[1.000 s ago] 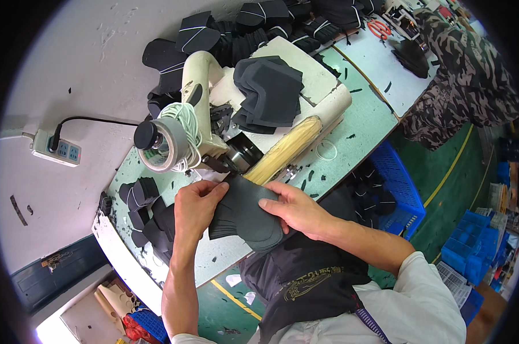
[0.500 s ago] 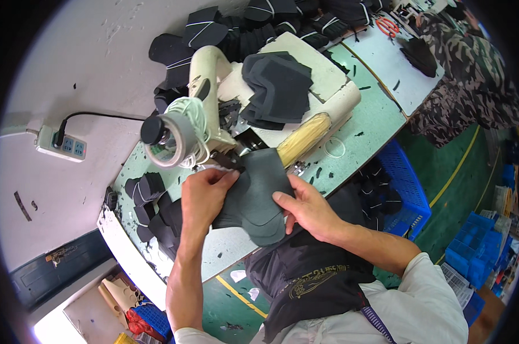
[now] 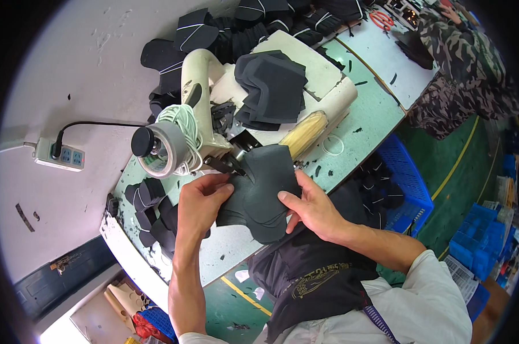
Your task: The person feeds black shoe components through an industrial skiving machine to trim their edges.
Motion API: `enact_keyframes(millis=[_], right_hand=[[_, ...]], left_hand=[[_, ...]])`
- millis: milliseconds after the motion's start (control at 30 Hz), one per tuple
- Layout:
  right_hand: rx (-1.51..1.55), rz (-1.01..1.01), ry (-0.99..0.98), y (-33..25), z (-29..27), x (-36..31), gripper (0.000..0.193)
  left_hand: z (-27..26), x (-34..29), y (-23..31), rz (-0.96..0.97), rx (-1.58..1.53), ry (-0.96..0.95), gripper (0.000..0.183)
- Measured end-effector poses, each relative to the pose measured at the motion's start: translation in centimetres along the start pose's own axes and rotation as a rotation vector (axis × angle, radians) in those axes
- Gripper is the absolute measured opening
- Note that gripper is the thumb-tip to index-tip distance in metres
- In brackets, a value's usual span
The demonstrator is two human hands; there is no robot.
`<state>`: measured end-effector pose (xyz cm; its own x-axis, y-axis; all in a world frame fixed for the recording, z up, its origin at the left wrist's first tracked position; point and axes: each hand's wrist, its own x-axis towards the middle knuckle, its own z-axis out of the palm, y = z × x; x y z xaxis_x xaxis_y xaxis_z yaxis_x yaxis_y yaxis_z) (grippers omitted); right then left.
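Between my two hands lies a small stack of dark grey, curved sheet pieces [image 3: 266,186], fanned a little at the lower edge. My left hand [image 3: 199,207] pinches their left edge between thumb and fingers. At the right edge, my right hand [image 3: 318,213] has its thumb on top and its fingers underneath. The upper left of the stack sits right at the dark metal working head [image 3: 228,163] of a cream machine [image 3: 201,74]; whether they touch, I cannot tell. More loose dark pieces [image 3: 271,86] are piled on the machine's top.
Tied dark bundles [image 3: 196,31] line the table's back, with others [image 3: 147,195] at the left. A blue basket [image 3: 408,178] holding bundles stands at the right. White cord [image 3: 186,135] hangs on the machine. A power strip [image 3: 61,155] is on the wall. Someone in camouflage [image 3: 466,69] is at the far right.
The stack has turned slightly and its top edge has shifted right at the machine head. My left hand has moved a little down and left along its edge. The whole view has shifted slightly.
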<state>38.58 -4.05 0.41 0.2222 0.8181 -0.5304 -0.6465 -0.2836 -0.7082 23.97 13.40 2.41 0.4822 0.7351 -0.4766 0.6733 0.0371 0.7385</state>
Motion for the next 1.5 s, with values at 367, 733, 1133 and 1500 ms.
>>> enact_keyframes(millis=[367, 733, 1133, 1500], right_hand=[[0.051, -0.002, -0.009, 0.1, 0.0, 0.0, 0.039], [0.090, 0.001, -0.001, -0.2, 0.0, -0.4, 0.043], [0.148, 0.000, 0.011, -0.6, -0.6, -0.5, 0.050], [0.135, -0.011, 0.049, -0.7, -0.2, -0.8, 0.049]], left_hand=[[-0.2, -0.4, 0.9, -0.044, -0.180, -0.064, 0.030], [0.2, 0.2, 2.4, -0.135, 0.202, -0.018, 0.031], [0.3, 0.1, 1.1, -0.057, 0.070, 0.018, 0.024], [1.0, 0.5, 1.0, 0.004, 0.036, 0.070, 0.019]])
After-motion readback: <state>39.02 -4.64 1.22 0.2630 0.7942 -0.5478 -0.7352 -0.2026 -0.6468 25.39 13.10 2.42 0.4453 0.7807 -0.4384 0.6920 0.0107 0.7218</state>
